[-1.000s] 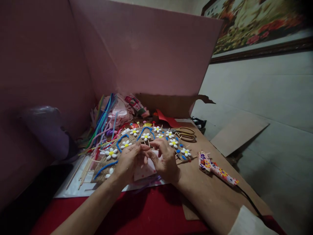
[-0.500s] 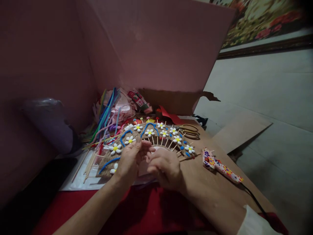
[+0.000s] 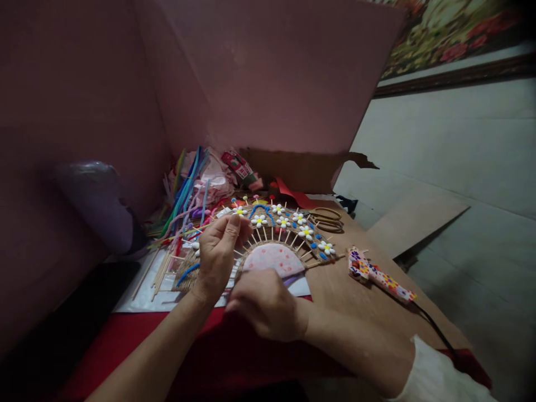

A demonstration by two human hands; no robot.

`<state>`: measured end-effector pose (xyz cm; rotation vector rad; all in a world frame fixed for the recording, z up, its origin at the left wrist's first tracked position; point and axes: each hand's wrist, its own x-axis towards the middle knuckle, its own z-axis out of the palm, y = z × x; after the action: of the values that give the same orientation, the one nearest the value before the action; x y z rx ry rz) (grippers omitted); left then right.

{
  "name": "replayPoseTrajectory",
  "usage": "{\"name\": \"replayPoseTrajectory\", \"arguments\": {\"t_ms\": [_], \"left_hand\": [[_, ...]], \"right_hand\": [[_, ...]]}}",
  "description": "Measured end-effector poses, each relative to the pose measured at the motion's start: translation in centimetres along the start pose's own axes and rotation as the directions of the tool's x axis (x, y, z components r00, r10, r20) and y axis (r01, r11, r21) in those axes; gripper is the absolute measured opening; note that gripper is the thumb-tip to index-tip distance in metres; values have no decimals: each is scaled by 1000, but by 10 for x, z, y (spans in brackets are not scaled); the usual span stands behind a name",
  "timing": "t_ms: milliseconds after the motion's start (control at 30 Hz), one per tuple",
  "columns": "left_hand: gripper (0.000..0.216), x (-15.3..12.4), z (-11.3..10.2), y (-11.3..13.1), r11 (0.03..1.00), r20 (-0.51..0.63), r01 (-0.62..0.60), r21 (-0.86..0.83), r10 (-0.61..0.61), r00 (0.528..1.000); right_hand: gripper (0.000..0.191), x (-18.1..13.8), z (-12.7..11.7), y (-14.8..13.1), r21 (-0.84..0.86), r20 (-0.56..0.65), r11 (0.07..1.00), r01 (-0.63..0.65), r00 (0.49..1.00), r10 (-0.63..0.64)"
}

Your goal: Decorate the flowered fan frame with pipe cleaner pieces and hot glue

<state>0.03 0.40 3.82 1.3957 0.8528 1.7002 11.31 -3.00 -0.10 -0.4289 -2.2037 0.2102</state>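
A fan-shaped craft lies before me. Its twine-wrapped arch carries white flowers with yellow centres, blue strips and blue dots. Thin sticks radiate from a pink spotted half-disc in its middle. My left hand hovers over the left part of the arch, thumb against curled fingers; what it pinches, if anything, is hidden. Nearer to me, my right hand is closed and a little blurred, just below the half-disc. Whatever its fingers hold cannot be made out.
Scissors lie behind the craft's right side. A flower-patterned glue gun with a black cord rests on brown board. Pipe cleaners, pink crumpled material and loose sticks are at back left. Pink panels stand behind.
My hands have moved apart: the left went up and leftward, the right down and toward me. The pink half-disc between them has come into view.
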Motion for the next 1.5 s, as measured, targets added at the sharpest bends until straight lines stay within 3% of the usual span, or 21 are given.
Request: {"name": "replayPoseTrajectory", "arguments": {"t_ms": [67,133,267,367,467,600,700,867,1000,1133,1200,1333,1500], "left_hand": [[29,-1,-4,1,998,53,52,-42,-50,997],[34,-3,-6,2,979,165,176,-98,-158,974],[48,-9,-2,-3,907,400,411,-88,-346,849],[55,-13,4,-10,855,480,512,-76,-419,771],[59,-16,6,-15,791,519,602,-111,-470,714],[60,-16,6,-17,752,519,645,-137,-500,693],[59,-17,6,-18,743,512,659,-120,-522,682],[43,-21,7,-13,749,516,653,-113,-518,683],[28,-25,7,-10,762,522,642,-81,-517,679],[28,-27,11,-14,765,479,638,-90,-528,701],[32,-27,14,-17,797,410,596,-97,-514,754],[28,-28,13,-16,919,243,393,-21,-376,894],[14,-28,5,-12,966,150,190,173,-217,965]], "right_hand": [[14,-1,-13,5,101,-232,988,-118,963,139],[14,-3,-23,13,122,-379,973,-196,897,228],[11,-6,-31,29,142,-518,947,-289,794,320],[10,-6,-32,35,211,-556,928,-308,742,373],[10,-6,-33,36,238,-557,915,-327,725,404],[10,-5,-31,34,261,-527,896,-359,725,444],[13,-3,-29,32,370,-498,844,-388,684,533],[21,2,-28,30,635,-381,674,-377,605,699],[25,3,-29,32,721,-332,585,-371,556,762],[26,3,-28,34,784,-276,512,-350,543,793],[27,3,-27,33,790,-255,502,-351,556,791],[24,1,-25,30,750,-261,545,-375,590,764],[24,-1,-25,31,693,-216,569,-442,626,749]]}}
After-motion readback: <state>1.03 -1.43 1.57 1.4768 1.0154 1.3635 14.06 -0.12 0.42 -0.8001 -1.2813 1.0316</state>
